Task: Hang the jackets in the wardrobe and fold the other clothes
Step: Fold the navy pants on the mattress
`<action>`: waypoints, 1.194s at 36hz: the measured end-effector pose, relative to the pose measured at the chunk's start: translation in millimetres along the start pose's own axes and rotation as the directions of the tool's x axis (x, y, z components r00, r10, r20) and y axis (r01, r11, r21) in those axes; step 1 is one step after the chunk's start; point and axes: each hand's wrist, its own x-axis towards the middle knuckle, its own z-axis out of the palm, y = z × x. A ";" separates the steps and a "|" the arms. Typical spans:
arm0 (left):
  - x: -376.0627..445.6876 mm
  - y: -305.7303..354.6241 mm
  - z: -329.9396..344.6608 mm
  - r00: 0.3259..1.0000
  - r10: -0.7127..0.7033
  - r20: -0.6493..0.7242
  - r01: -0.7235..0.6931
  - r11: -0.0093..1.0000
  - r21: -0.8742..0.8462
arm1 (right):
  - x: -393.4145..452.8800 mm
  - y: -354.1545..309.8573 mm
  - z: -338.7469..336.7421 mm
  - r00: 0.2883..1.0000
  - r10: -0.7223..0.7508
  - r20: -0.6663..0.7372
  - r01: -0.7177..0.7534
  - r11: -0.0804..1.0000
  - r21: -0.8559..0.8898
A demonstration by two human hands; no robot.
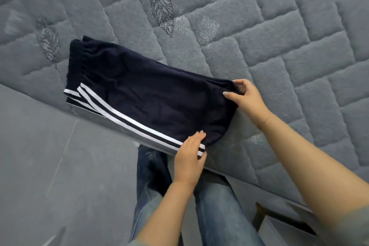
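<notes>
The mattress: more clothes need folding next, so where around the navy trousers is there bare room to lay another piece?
Bare quilted mattress lies beyond and to the right of the navy trousers, up to the picture's edges. It is crowded at the near edge, where the left hand and right hand hold the trousers' folded end.

The folded trousers (139, 94) lie on the mattress (259, 36) along its near edge, waistband to the left. The left hand (189, 158) rests on their near right corner; the right hand (245, 98) pinches their far right corner. The floor (50, 166) lies near and left of the bed, the person's legs (215, 205) standing against the bed edge
</notes>
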 end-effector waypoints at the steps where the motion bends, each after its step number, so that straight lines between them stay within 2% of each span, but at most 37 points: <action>1: -0.6 1.5 -10.5 0.995 -0.099 -0.002 0.098 0.987 -0.124 | -2.7 -7.1 -1.8 1.000 -0.006 0.013 0.006 1.000 0.010; 3: -0.1 5.0 -35.3 0.975 -0.221 -0.026 0.203 0.932 -0.301 | -9.5 -26.0 -2.9 0.997 -0.004 0.083 0.001 0.999 0.041; 7: -0.5 7.4 -95.5 0.959 -0.281 -0.044 0.215 0.817 -0.534 | -18.8 -77.3 10.5 0.957 -0.016 0.290 -0.013 0.995 0.100; 11: 3.6 1.5 -163.6 0.960 -0.280 -0.012 0.205 0.730 -0.653 | -13.3 -147.6 47.3 0.885 0.025 0.464 -0.074 0.993 0.087; 15: 18.7 -18.1 -237.5 0.947 -0.310 0.082 0.252 0.564 -0.786 | 6.7 -215.2 108.8 0.809 0.092 0.581 -0.180 0.979 0.097; 18: 38.3 -45.2 -281.0 0.938 -0.341 0.057 0.232 0.498 -0.835 | 24.7 -253.0 161.9 0.741 0.146 0.656 -0.199 0.980 0.007; 21: 64.1 -80.5 -307.3 0.910 -0.415 -0.004 0.202 0.451 -0.869 | 44.5 -271.4 214.2 0.723 0.192 0.664 -0.195 0.978 -0.072; 23: 83.4 -101.4 -315.6 0.866 -0.498 -0.049 0.202 0.438 -0.876 | 57.8 -268.9 244.6 0.729 0.218 0.649 -0.196 0.975 -0.108; 27: 110.3 -131.6 -306.9 0.755 -0.636 -0.158 0.199 0.452 -0.870 | 70.1 -248.9 282.3 0.803 0.221 0.554 -0.173 0.975 -0.138; 30: 116.8 -137.7 -292.7 0.717 -0.673 -0.183 0.217 0.465 -0.858 | 69.7 -235.1 285.1 0.866 0.123 0.486 -0.143 0.990 0.005; 33: 116.0 -135.4 -283.3 0.628 -0.738 -0.248 0.243 0.488 -0.839 | 63.0 -221.6 268.5 0.912 -0.028 0.409 -0.007 0.996 0.084; 35: 109.0 -127.3 -276.4 0.554 -0.809 -0.196 0.252 0.388 -0.886 | 57.8 -211.6 251.4 0.942 -0.118 0.313 0.135 0.990 -0.033; 36: 104.0 -121.5 -271.0 0.544 -0.828 -0.132 0.247 0.309 -0.918 | 56.1 -207.3 243.4 0.950 -0.154 0.273 0.193 0.973 -0.124; 38: 92.5 -107.4 -255.4 0.579 -0.815 0.026 0.257 0.153 -0.954 | 55.9 -200.5 230.8 0.951 -0.185 0.250 0.256 0.922 -0.292; 41: 84.0 -90.4 -229.6 0.644 -0.740 0.192 0.287 0.002 -0.958 | 62.3 -198.1 224.5 0.945 -0.048 0.323 0.169 0.918 -0.358; 43: 88.5 -87.0 -220.5 0.624 -0.747 0.228 0.295 -0.045 -0.955 | 67.5 -198.9 229.0 0.909 0.100 0.405 0.077 0.914 -0.399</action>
